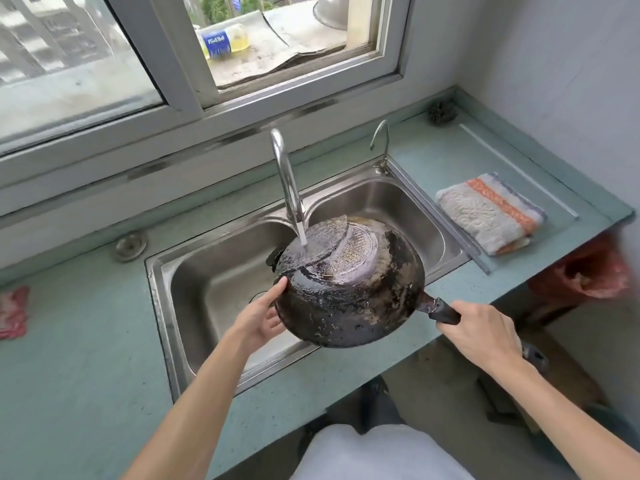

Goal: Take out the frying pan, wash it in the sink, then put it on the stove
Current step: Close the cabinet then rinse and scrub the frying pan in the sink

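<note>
A blackened frying pan (349,282) is held upside down over the double steel sink (207,282), its scorched underside facing up. Water runs from the tall tap (287,178) onto the pan's far left side. My right hand (485,332) is closed around the black handle at the lower right. My left hand (261,313) presses against the pan's left rim, fingers spread along its edge. No stove is in view.
A folded striped towel (491,213) lies on the counter right of the sink. A smaller second tap (381,143) stands behind the right basin. A steel scourer (442,113) sits in the back corner. A pink cloth (14,317) lies far left. A bottle (225,41) rests on the window ledge.
</note>
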Tool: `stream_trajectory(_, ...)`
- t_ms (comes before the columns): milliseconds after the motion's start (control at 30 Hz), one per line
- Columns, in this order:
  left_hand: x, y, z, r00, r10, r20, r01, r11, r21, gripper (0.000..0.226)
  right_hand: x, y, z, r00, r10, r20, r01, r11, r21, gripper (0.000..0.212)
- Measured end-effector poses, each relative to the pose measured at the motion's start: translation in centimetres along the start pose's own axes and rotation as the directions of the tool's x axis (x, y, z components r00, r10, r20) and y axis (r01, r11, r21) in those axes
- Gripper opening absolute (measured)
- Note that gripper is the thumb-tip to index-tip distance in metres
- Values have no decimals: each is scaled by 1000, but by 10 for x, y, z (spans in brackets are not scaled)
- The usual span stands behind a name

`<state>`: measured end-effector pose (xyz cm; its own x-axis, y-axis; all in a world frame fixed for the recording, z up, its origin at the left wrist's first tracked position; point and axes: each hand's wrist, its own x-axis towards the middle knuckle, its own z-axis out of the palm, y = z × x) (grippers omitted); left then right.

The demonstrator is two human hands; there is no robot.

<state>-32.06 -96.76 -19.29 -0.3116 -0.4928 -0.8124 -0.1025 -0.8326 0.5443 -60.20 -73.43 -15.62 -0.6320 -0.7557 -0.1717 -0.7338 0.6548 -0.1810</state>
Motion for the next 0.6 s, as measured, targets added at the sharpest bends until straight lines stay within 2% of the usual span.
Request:
stream_trajectory(133,3,1,0,999,15,-29,-20,985,-172,56,3,0,2,1000,5,12,-6,999,43,34)
stream_trajectory(267,-4,4,-11,998,39,-58,-57,931,-360,32,10,-6,3,998,-16,57,12,996,83,35)
stream_trajectory(367,-9,5,-29,989,74,-131,-119,918,-378,23,16,-17,8,991,-70,113,54,989,141,35)
stream_trajectory(600,-42,7,-67,955,172,-242,-267,854,-447,23,32,-52,29,952,-225,210,182,961,207,29)
